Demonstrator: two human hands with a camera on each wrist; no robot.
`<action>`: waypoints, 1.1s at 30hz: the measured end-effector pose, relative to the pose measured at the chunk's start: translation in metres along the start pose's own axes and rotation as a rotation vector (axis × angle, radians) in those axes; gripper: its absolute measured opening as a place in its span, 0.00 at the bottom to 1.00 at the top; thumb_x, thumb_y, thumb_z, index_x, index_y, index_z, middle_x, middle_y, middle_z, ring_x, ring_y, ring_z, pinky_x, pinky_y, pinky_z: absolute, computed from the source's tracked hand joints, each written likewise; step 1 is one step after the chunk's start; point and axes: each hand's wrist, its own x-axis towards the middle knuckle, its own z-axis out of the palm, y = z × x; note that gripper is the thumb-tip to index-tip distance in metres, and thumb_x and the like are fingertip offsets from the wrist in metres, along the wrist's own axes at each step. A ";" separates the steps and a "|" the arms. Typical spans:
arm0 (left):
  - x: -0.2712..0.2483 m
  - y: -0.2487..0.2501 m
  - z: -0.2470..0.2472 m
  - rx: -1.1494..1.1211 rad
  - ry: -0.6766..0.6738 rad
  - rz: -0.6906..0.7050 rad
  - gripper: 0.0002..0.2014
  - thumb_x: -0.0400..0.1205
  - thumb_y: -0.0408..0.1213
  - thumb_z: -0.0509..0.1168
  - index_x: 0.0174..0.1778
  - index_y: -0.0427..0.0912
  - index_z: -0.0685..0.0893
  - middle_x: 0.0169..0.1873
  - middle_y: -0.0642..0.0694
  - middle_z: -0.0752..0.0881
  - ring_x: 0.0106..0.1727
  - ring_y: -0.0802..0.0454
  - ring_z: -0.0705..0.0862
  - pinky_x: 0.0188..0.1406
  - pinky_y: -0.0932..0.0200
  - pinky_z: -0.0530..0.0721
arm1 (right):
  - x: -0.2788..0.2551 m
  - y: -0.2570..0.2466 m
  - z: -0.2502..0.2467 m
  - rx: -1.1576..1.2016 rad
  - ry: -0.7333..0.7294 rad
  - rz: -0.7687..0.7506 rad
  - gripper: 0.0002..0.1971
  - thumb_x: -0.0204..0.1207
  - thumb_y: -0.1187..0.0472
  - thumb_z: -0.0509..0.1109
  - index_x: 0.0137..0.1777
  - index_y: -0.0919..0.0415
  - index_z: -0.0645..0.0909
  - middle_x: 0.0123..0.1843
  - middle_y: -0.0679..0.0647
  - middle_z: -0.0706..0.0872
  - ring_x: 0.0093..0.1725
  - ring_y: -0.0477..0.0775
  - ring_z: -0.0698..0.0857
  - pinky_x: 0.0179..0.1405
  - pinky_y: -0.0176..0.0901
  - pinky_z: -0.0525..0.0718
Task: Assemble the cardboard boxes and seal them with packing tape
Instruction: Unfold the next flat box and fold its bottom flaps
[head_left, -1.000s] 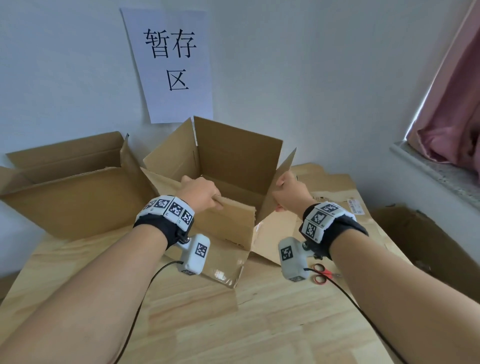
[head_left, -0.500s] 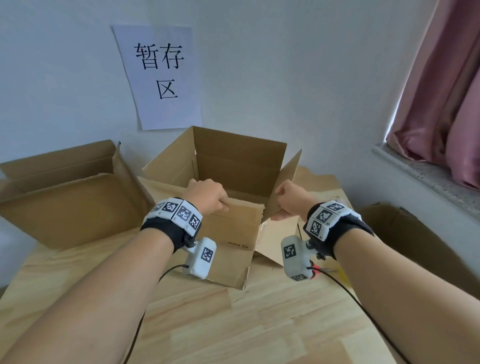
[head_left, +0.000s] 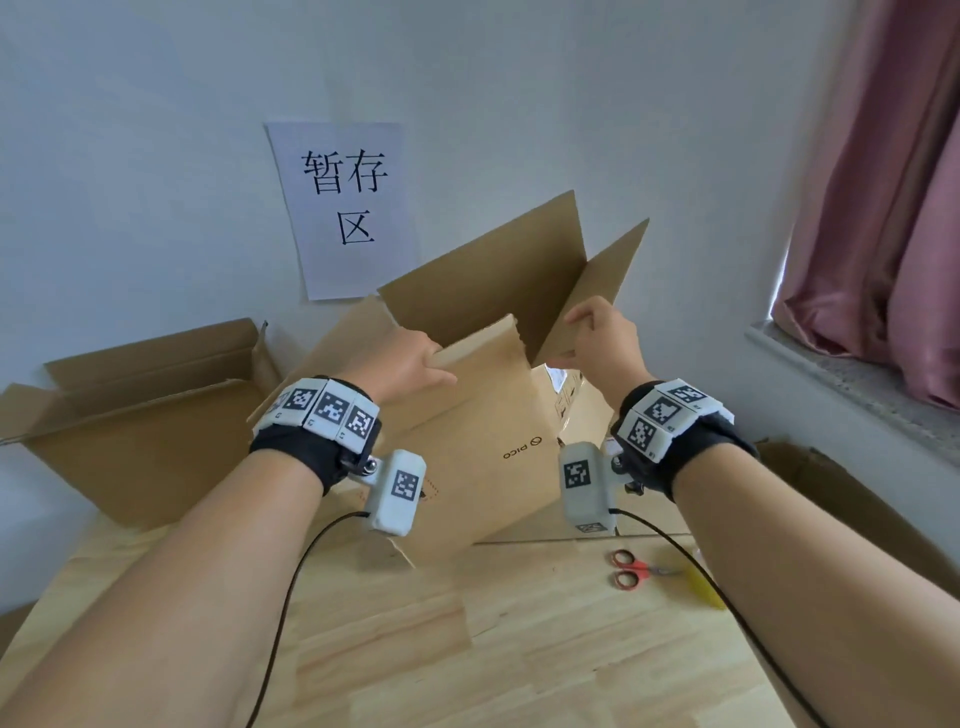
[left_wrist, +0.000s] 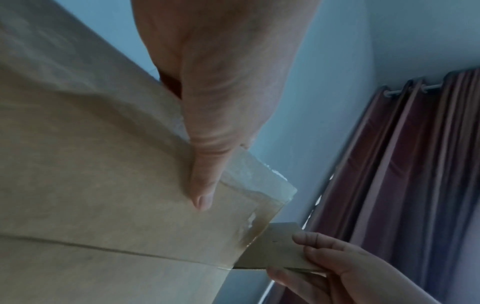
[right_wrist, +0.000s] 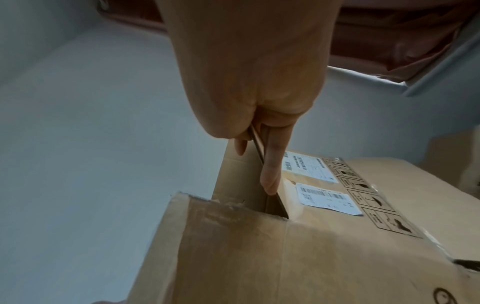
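A brown cardboard box (head_left: 483, 441) with open flaps is lifted and tilted above the wooden table (head_left: 415, 649). My left hand (head_left: 410, 364) pinches the top edge of its near flap; in the left wrist view the thumb (left_wrist: 205, 185) presses the cardboard (left_wrist: 91, 185), which carries old clear tape. My right hand (head_left: 597, 338) pinches the right side flap (head_left: 587, 291); its fingers (right_wrist: 270, 168) clamp the flap's edge beside white shipping labels (right_wrist: 327, 197). No tape roll is in view.
A second open box (head_left: 135, 436) lies at the left against the wall. Red-handled scissors (head_left: 634, 569) and a yellow object (head_left: 701, 590) lie on the table at the right. Flat cardboard (head_left: 852, 509) leans beyond the table's right edge. A paper sign (head_left: 343, 208) hangs on the wall.
Both hands have raised the box off the table and tilted it, flaps up toward the wall. The scissors, hidden behind my right wrist before, now show.
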 end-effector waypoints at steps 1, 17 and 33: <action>-0.002 0.006 -0.004 0.010 -0.005 0.019 0.17 0.82 0.51 0.65 0.45 0.37 0.83 0.35 0.41 0.83 0.39 0.42 0.82 0.32 0.55 0.72 | -0.001 -0.003 -0.004 -0.018 0.021 -0.011 0.16 0.74 0.72 0.58 0.51 0.50 0.76 0.50 0.52 0.80 0.47 0.63 0.88 0.51 0.59 0.87; -0.023 0.021 0.053 -0.007 -0.225 0.133 0.14 0.83 0.43 0.66 0.48 0.33 0.86 0.28 0.53 0.75 0.30 0.55 0.73 0.26 0.65 0.67 | -0.039 0.047 -0.003 -0.254 -0.222 0.192 0.15 0.82 0.72 0.54 0.45 0.56 0.78 0.42 0.52 0.80 0.34 0.52 0.91 0.41 0.44 0.91; -0.034 -0.015 0.134 0.010 -0.380 0.084 0.14 0.83 0.47 0.64 0.56 0.42 0.88 0.35 0.50 0.86 0.36 0.53 0.82 0.35 0.60 0.78 | -0.058 0.097 0.033 -0.386 -0.567 0.349 0.11 0.81 0.72 0.55 0.48 0.61 0.78 0.56 0.61 0.79 0.45 0.57 0.86 0.36 0.39 0.84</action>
